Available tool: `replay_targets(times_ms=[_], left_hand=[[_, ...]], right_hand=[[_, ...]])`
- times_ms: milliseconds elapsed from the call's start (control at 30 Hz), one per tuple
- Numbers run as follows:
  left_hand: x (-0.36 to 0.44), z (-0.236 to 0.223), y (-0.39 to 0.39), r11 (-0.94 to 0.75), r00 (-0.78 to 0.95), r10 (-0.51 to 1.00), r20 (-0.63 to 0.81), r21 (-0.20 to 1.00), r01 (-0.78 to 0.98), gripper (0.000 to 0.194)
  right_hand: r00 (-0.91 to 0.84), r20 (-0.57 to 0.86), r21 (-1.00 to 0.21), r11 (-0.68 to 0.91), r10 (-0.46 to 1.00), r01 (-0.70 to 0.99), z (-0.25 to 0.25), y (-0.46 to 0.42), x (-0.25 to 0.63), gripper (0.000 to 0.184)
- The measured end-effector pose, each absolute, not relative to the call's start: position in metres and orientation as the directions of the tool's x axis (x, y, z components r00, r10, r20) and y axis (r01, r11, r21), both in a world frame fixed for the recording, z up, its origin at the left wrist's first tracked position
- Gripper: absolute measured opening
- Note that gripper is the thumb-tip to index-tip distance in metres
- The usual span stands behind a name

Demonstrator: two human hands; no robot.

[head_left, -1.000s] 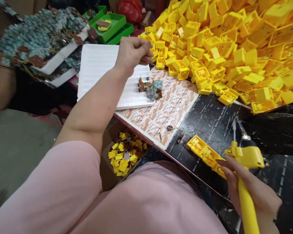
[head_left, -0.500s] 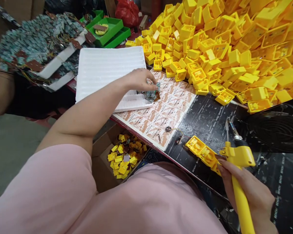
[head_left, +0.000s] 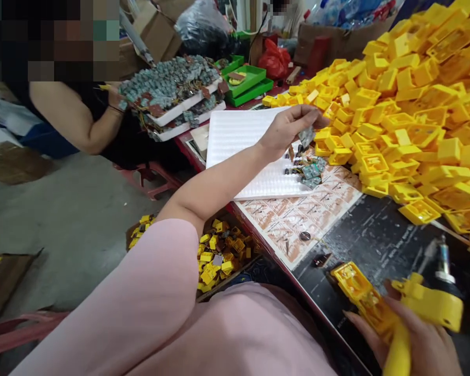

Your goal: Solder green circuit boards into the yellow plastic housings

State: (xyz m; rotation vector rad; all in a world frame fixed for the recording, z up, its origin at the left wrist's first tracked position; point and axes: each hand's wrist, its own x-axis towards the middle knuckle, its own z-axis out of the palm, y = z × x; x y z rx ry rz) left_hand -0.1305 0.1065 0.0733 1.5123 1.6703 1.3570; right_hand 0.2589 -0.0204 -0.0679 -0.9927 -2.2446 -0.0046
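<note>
While the left hand (head_left: 288, 130) pinches a circuit board (head_left: 307, 137), the right hand (head_left: 419, 350) grips a yellow soldering iron (head_left: 431, 308).
Left fingers (head_left: 313, 116) close on it above a foam tray (head_left: 246, 146); right fingers (head_left: 376, 319) seemingly wrap the handle (head_left: 399, 352).

Grey concrete floor (head_left: 62, 224) is running beside the workbench (head_left: 188, 151), a red plastic stool (head_left: 149, 180) is standing near its edge, and cardboard cartons (head_left: 152, 31), a black plastic sack (head_left: 203, 26) and a red bag (head_left: 274, 60) are sitting beyond.

cam: head-worn | faces: forward, down | range: close above left hand (head_left: 288, 130), right hand (head_left: 419, 339)
</note>
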Motion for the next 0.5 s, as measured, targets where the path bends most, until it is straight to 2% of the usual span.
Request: replay_targets(times_ms=[33,67,133,200,267,333,433,467,500], left_hand=[[-0.119,0.076,0.101,-0.109,-0.215,0.953,0.214,0.903,0.415,0.038],[-0.108,0.077,0.095,-0.104,-0.17,0.968,0.183,0.914,0.392,0.038],[-0.084,0.068,0.081,-0.116,-0.04,0.989,0.139,0.926,0.358,0.033],[-0.062,0.049,0.064,-0.151,0.147,0.984,0.103,0.919,0.365,0.023],[-0.044,0.025,0.046,-0.238,0.392,0.917,0.067,0.881,0.408,0.017],[-0.032,0.002,0.028,-0.396,0.56,0.825,0.073,0.783,0.481,0.012],[-0.022,-0.016,0.011,-0.559,0.631,0.77,0.095,0.577,0.596,0.021],[-0.021,-0.017,0.008,-0.575,0.634,0.768,0.089,0.529,0.624,0.024],[-0.021,-0.016,0.006,-0.582,0.634,0.769,0.077,0.496,0.645,0.026]], right_hand=[[-0.529,0.564,-0.207,0.729,0.634,0.653,-0.061,-0.025,0.252,0.052],[-0.531,0.59,-0.175,0.739,0.608,0.651,-0.054,-0.03,0.244,0.05],[-0.526,0.588,-0.151,0.722,0.615,0.676,-0.044,-0.038,0.23,0.034],[-0.543,0.576,-0.163,0.737,0.611,0.656,-0.038,-0.041,0.222,0.026],[-0.519,0.53,-0.18,0.687,0.671,0.704,-0.033,-0.041,0.224,0.029],[-0.489,0.58,-0.203,0.697,0.651,0.688,-0.025,-0.045,0.234,0.029],[-0.407,0.675,-0.2,0.683,0.616,0.702,-0.01,-0.064,0.258,0.019],[-0.383,0.656,-0.226,0.653,0.651,0.723,-0.007,-0.073,0.267,0.015],[-0.355,0.605,-0.272,0.604,0.713,0.749,-0.004,-0.084,0.277,0.02]])
